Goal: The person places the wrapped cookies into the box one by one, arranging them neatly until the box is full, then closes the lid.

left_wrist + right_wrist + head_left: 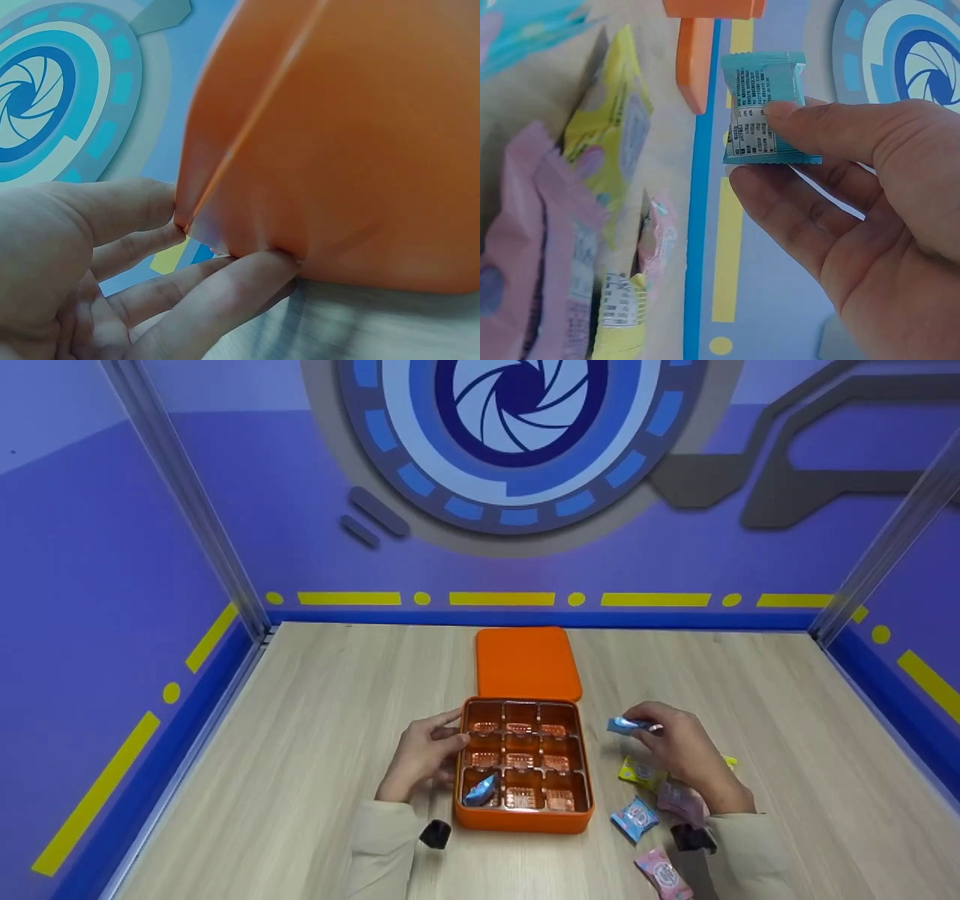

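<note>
My right hand (682,742) pinches a small blue wrapped candy (761,109) between thumb and fingers, to the right of an orange box (525,820). Printed text on the wrapper faces the right wrist camera. My left hand (421,754) holds the box by its left side, thumb near the rim; the left wrist view shows its fingers against the orange wall. Inside the box is a clear tray with several square compartments. One blue wrapped candy (481,790) lies in the front left compartment; the other compartments hold nothing.
Behind the box lies its orange lid (529,664). Right of the box are a yellow candy (637,772), a blue candy (636,818), a pink candy (664,874) and a mauve candy (681,804), partly under my right wrist. Purple-blue walls enclose the wooden table (337,682).
</note>
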The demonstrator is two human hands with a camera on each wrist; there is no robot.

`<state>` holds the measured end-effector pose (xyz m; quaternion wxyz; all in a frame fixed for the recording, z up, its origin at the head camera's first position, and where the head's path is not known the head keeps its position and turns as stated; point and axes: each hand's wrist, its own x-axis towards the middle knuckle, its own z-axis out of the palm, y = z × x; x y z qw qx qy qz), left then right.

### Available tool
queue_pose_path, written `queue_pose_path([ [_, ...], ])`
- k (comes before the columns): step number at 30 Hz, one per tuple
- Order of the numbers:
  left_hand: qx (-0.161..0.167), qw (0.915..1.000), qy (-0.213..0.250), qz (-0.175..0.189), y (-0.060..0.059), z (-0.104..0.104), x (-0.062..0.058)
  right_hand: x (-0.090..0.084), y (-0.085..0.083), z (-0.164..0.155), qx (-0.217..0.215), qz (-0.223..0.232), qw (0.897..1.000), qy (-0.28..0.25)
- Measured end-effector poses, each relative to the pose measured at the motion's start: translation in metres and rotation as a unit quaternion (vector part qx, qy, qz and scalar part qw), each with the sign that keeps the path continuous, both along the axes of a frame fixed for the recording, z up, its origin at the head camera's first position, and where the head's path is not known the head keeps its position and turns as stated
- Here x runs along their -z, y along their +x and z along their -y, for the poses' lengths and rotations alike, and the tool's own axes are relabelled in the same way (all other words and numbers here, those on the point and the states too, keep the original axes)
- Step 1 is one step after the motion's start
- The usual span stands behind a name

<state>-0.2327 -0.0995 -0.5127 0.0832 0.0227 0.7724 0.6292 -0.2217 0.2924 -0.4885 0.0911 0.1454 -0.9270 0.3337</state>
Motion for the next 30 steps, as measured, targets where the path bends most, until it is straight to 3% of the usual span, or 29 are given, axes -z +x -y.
queue_pose_path([
  [4, -0.002, 1.0000, -0.005, 0.005, 0.000, -0.001, -0.001, -0.001, 0.000, 0.002, -0.009, -0.033, 0.999, 0.007],
  [12, -0.002, 1.0000, -0.001, 0.009, 0.000, -0.001, 0.000, -0.003, 0.001, 0.008, -0.017, -0.051, 0.999, 0.002],
  [30, -0.001, 1.0000, 0.005, 0.006, 0.000, 0.000, 0.000, -0.006, 0.001, 0.019, -0.036, -0.028, 0.999, -0.004],
])
